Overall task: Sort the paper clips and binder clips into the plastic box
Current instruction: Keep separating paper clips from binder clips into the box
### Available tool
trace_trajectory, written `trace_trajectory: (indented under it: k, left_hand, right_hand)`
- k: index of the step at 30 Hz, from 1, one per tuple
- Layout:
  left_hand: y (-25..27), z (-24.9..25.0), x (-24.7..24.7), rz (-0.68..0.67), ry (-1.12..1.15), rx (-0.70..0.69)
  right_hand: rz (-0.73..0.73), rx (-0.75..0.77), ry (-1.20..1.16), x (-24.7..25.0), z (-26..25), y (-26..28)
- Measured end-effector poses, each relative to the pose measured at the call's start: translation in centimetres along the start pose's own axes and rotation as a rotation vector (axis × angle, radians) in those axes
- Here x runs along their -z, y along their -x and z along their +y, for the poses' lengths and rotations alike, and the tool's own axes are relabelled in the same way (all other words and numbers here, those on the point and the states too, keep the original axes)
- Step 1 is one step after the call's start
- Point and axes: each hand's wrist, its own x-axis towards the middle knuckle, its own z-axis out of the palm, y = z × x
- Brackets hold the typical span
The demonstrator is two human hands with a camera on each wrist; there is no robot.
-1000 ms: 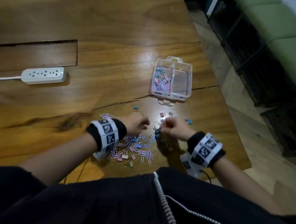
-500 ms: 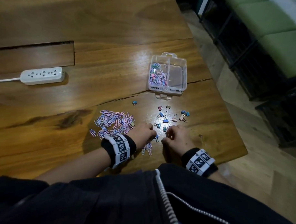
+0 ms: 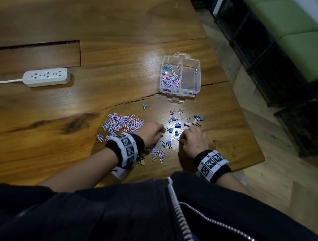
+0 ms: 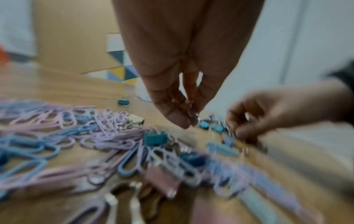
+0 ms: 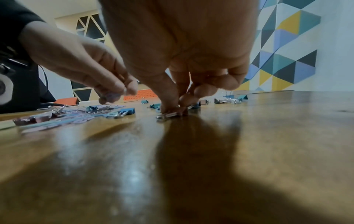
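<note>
The clear plastic box (image 3: 180,88) stands open on the wooden table, with paper clips (image 3: 169,78) in its left compartment. A heap of pink and blue paper clips (image 3: 122,123) lies left of my hands, and binder clips (image 3: 177,125) are scattered to the right. My left hand (image 3: 158,134) hovers low over the clips with its fingertips (image 4: 188,122) pinched together on what looks like pale paper clips. My right hand (image 3: 182,139) presses down at the table and pinches a small silvery clip (image 5: 168,114); I cannot tell which kind.
A white power strip (image 3: 46,77) with its cable lies at the far left. The table's right edge (image 3: 245,112) drops to the floor, with dark shelving and green cushions beyond. More paper clips (image 3: 158,153) and a binder clip (image 3: 142,162) lie near my left wrist.
Both hands have drawn back toward me from the mixed clips. The paper clip heap now lies uncovered on the left and the binder clips on the right. Little differs from half a second ago.
</note>
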Motion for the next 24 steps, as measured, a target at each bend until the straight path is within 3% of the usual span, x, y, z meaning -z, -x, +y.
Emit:
trace_trajectory:
  k: [4, 7, 9, 12, 14, 15, 20, 22, 24]
  left_hand:
    - [0.4, -0.6, 1.8, -0.023, 0.873, 0.269]
    - [1.1, -0.9, 2.3, -0.045, 1.264, 0.372]
    - [1.5, -0.9, 2.0, -0.071, 1.105, 0.341]
    - [2.3, -0.8, 1.1, -0.139, 0.186, 0.102]
    - [2.5, -1.1, 0.2, -0.207, -0.278, -0.034]
    - [2.5, -1.2, -0.1, -0.204, -0.378, -0.06]
    - [2.7, -1.2, -0.7, -0.074, -0.377, -0.109]
    - [2.8, -1.2, -0.9, -0.033, -0.369, -0.135]
    - [2.6, -1.3, -1.1, 0.008, -0.385, -0.158]
  right_hand:
    - [0.025, 0.002, -0.066, -0.1, -0.1, 0.0]
    - [0.042, -0.024, -0.42, 0.1, -0.8, 0.7]
    - [-0.075, -0.035, -0.681, 0.4, -1.4, 1.3]
    - [-0.363, -0.027, -0.689, 0.3, -2.0, 1.8]
    - [-0.394, -0.063, -0.638, 0.1, -2.2, 1.6]
    - [-0.363, -0.097, -0.634, 0.0, -2.2, 1.4]
    - [-0.105, -0.184, -0.642, 0.4, -1.8, 0.3]
    - [-0.105, -0.171, -0.761, 0.4, -1.6, 0.5]
    - [-0.202, -0.187, -0.912, 0.2, -1.7, 0.9]
